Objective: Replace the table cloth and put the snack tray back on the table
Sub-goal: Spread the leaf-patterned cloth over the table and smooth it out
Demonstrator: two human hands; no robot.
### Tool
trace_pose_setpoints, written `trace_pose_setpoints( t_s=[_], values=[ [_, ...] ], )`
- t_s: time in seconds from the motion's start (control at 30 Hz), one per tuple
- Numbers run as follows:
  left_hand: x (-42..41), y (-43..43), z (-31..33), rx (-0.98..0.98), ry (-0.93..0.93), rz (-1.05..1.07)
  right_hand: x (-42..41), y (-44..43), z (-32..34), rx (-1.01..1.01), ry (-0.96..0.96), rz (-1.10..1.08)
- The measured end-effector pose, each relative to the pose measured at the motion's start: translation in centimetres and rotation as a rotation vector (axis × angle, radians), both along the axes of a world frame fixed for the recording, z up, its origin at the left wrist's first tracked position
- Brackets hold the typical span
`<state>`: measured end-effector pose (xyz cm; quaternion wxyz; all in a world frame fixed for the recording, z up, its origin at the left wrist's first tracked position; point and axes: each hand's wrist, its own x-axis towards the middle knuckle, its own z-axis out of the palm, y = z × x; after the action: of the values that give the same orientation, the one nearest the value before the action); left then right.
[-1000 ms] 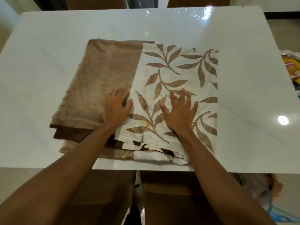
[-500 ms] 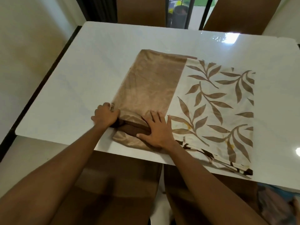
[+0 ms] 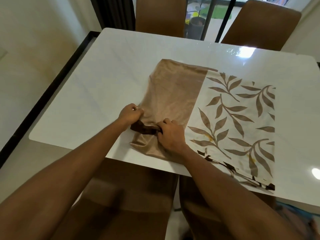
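Left hand [image 3: 131,113] and right hand [image 3: 170,134] pinch the folded cloth [image 3: 213,118] at the table's [image 3: 86,94] 7 o'clock edge; fingertips hidden in folds; cloth's lower layers indistinct.

- You have one view only, from the camera on your head, so no second view shares any part of the scene.
- It looks forward and steeply down over the near edge of the table [image 3: 107,70], close above it.
- Your forearms enter from the bottom corners.
- Two chairs [image 3: 160,16] and a window sit at the top of the frame.
- The wide lens bends the table edges.
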<state>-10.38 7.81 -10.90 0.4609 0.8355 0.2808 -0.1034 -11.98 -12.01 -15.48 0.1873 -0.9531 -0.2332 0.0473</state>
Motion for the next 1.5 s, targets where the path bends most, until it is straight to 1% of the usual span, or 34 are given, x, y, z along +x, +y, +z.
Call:
trace_pose_setpoints(
  t_s=[0.07, 0.13, 0.23, 0.33, 0.4, 0.43, 0.53, 0.57, 0.6, 0.73, 0.87, 0.9, 0.93, 0.97, 1.0, 1.03, 1.07, 1.1, 1.13, 1.2, 1.23, 1.3, 1.37, 1.4, 1.5],
  values=[
    [-1.1, -0.2, -0.5, -0.032, 0.084, 0.005, 0.4, 0.1, 0.2, 0.134, 0.064, -0.079],
    [-1.6, -0.3, -0.9, -0.052, 0.093, 0.001, 0.8, -0.1, 0.3, 0.278, 0.2, -0.147],
    [-1.7, -0.2, -0.9, 0.023, -0.031, 0.044, 1.1, -1.0, 1.3, 0.531, 0.367, -0.308],
    [-2.0, -0.9, -0.3, 0.133, -0.138, -0.024, 2.1, -1.7, 2.5, 0.757, 0.434, -0.596],
    [-2.1, -2.4, -0.1, 0.239, -0.19, -0.151, 3.0, -2.7, 3.2, 0.804, 0.4, -0.747],
    [-2.1, -3.1, -0.1, 0.296, -0.203, -0.225, 3.4, -3.4, 3.6, 0.805, 0.378, -0.764],
    [-1.8, -5.5, -0.5, 0.433, -0.241, -0.471, 4.3, -7.2, 5.2, 0.687, 0.263, -0.65],
    [-1.7, -6.0, -0.6, 0.442, -0.242, -0.524, 4.9, -8.6, 5.4, 0.673, 0.232, -0.644],
    [-1.1, -7.4, -0.6, 0.436, -0.253, -0.567, 5.7, -11.0, 6.3, 0.692, 0.187, -0.688],
    [1.1, -13.4, -0.1, 0.489, -0.278, -0.701, 7.7, -23.7, 8.8, 0.881, 0.018, -1.103],
    [2.6, -20.0, 0.8, 0.53, -0.322, -0.77, 4.0, -37.1, 7.9, 1.008, -0.11, -1.575],
    [2.9, -21.4, 0.9, 0.537, -0.312, -0.787, 2.6, -39.1, 7.2, 0.995, -0.1, -1.682],
    [3.3, -22.9, 0.9, 0.546, -0.303, -0.81, 1.1, -40.5, 6.6, 0.931, -0.083, -1.774],
    [3.7, -24.4, 0.7, 0.571, -0.285, -0.841, 0.0, -41.4, 5.9, 0.819, -0.096, -1.821],
    [4.0, -25.8, 0.5, 0.605, -0.28, -0.869, -0.9, -41.8, 5.3, 0.67, -0.174, -1.792],
    [4.1, -27.0, 0.3, 0.625, -0.279, -0.881, -1.4, -41.7, 4.7, 0.523, -0.277, -1.686],
    [4.1, -28.2, 0.0, 0.636, -0.299, -0.888, -1.8, -41.6, 3.9, 0.395, -0.341, -1.523],
    [3.9, -29.2, 0.0, 0.656, -0.318, -0.884, -2.0, -41.0, 3.2, 0.282, -0.345, -1.338],
    [3.7, -30.5, -0.2, 0.702, -0.341, -0.885, -2.2, -40.7, 2.3, 0.205, -0.309, -1.164],
    [3.5, -32.0, -0.1, 0.81, -0.355, -0.878, -2.1, -39.5, 1.5, 0.137, -0.189, -0.879],
    [3.3, -32.7, 0.1, 0.847, -0.335, -0.869, -2.0, -39.0, 1.3, 0.119, -0.108, -0.775],
    [3.4, -33.2, 0.0, 0.859, -0.276, -0.821, -1.3, -38.4, 0.9, 0.049, 0.013, -0.619],
    [3.8, -32.6, -0.5, 0.897, -0.191, -0.786, -1.0, -38.0, 0.4, 0.005, 0.084, -0.534],
    [4.5, -31.7, -1.2, 0.907, -0.147, -0.764, -0.8, -37.9, 0.1, -0.004, 0.087, -0.513],
    [5.8, -28.9, -2.4, 0.823, -0.061, -0.64, 0.2, -37.8, -0.3, -0.008, 0.072, -0.463]
  ],
)
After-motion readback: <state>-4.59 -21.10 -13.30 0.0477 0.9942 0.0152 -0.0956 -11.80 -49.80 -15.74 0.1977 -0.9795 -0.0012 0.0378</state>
